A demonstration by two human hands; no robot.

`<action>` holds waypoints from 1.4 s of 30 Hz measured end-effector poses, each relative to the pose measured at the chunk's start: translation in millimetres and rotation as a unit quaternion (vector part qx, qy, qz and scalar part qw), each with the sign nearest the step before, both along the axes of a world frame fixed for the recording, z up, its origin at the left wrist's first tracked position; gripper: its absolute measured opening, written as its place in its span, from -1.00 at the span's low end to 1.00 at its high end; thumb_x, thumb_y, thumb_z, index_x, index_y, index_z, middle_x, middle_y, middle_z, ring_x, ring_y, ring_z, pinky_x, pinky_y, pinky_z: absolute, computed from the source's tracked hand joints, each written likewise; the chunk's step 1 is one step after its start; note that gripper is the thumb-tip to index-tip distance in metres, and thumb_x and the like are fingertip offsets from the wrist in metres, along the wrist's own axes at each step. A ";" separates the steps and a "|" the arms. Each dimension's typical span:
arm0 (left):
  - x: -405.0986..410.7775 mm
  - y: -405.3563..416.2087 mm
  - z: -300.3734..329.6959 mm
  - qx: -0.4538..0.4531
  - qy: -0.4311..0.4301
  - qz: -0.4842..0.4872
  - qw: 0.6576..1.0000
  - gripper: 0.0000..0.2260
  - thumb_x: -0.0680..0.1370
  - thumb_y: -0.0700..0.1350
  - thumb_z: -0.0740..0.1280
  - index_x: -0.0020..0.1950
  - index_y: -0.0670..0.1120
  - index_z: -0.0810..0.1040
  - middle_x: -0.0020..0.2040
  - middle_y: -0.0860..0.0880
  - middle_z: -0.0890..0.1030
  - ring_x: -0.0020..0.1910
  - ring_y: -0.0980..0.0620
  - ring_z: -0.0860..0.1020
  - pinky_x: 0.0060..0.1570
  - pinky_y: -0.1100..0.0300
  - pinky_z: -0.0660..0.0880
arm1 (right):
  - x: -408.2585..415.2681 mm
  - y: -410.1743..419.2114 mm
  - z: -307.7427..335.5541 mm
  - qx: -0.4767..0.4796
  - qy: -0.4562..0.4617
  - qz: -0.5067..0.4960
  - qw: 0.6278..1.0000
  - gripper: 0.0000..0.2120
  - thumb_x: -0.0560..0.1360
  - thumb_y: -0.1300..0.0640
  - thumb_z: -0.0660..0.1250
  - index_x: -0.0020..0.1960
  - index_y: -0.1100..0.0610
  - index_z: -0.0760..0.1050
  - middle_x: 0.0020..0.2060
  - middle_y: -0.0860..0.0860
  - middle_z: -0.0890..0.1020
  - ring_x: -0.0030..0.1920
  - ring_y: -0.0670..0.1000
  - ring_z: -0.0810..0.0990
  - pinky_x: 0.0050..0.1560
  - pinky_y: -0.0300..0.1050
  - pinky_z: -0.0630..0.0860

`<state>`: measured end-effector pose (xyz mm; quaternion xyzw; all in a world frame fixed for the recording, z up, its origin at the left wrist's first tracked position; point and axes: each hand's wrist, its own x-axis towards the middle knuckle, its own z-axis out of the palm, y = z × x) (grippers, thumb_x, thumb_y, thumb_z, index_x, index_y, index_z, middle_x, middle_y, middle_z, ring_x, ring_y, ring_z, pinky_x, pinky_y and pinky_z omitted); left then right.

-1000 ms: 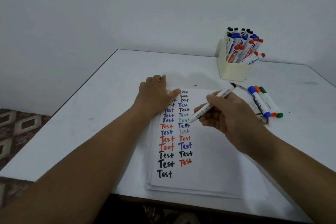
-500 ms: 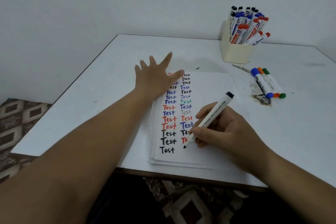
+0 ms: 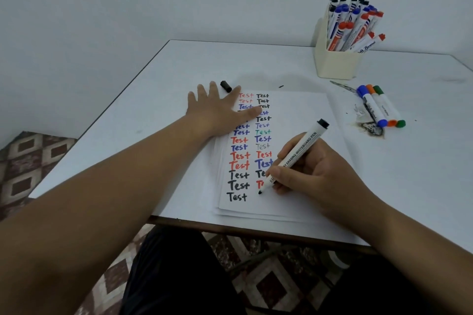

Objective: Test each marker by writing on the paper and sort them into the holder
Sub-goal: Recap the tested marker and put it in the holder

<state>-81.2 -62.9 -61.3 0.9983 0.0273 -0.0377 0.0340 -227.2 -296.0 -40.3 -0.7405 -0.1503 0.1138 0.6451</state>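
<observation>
The white table [image 3: 256, 64] carries everything, and most of its near side is taken by a stack of paper [image 3: 302, 120] already filled with two columns of the word "Test" in red, blue, black and green. At the far right corner stands the cream holder [image 3: 335, 64], crowded with capped markers, and just this side of it three more markers [image 3: 381, 107], blue, orange and green, lie side by side on the tabletop, well apart from the page. The left hand [image 3: 217, 112] lies flat with fingers spread on the upper left of the sheet, pinning it; a small black cap [image 3: 225, 86] sits on the table just past its fingertips. The right hand [image 3: 307, 169] pinches the black marker [image 3: 297, 156] in a writing grip, thumb and fingers curled round the lower barrel. The pen's long axis slants from its butt, up and to the right, down to its tip at lower left, and that tip sits at the paper right below the last red word of the second column, level with the bottom black "Test". The blank space runs rightward from the tip, so I'd guess the stroke travels that way, toward the writing hand itself.
</observation>
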 end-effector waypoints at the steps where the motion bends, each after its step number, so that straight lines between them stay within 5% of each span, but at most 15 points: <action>1: -0.6 -0.4 0.2 0.003 -0.002 -0.001 1.000 0.01 0.22 0.72 -0.24 0.59 0.29 -0.17 0.64 -0.17 -0.13 0.59 -0.31 -0.16 0.50 -0.30 -0.15 | -0.5 -0.7 -0.7 -0.005 -0.002 0.004 1.000 -0.82 0.49 0.32 0.46 -0.01 0.21 0.48 -0.22 0.22 0.67 -0.27 0.13 0.67 -0.18 -0.13 0.63; 34: -0.7 -2.3 -1.8 0.013 -0.013 0.001 1.000 0.03 0.20 0.71 -0.27 0.60 0.27 -0.12 0.64 -0.16 -0.08 0.59 -0.31 -0.11 0.49 -0.31 -0.10 | 0.8 -6.6 -10.8 -0.006 -0.080 -0.044 0.996 -0.82 0.50 0.34 0.46 -0.06 0.14 0.49 -0.22 0.14 0.67 -0.26 0.14 0.67 -0.15 0.12 0.66; 42: -0.5 -1.6 -2.3 0.010 -0.011 -0.001 1.000 0.02 0.23 0.71 -0.25 0.60 0.26 -0.14 0.64 -0.16 -0.09 0.59 -0.31 -0.12 0.49 -0.31 -0.12 | 0.4 -7.0 -11.9 -0.015 -0.087 -0.032 0.996 -0.80 0.43 0.19 0.50 -0.12 -0.01 0.50 -0.23 0.14 0.66 -0.24 0.21 0.64 -0.10 0.26 0.62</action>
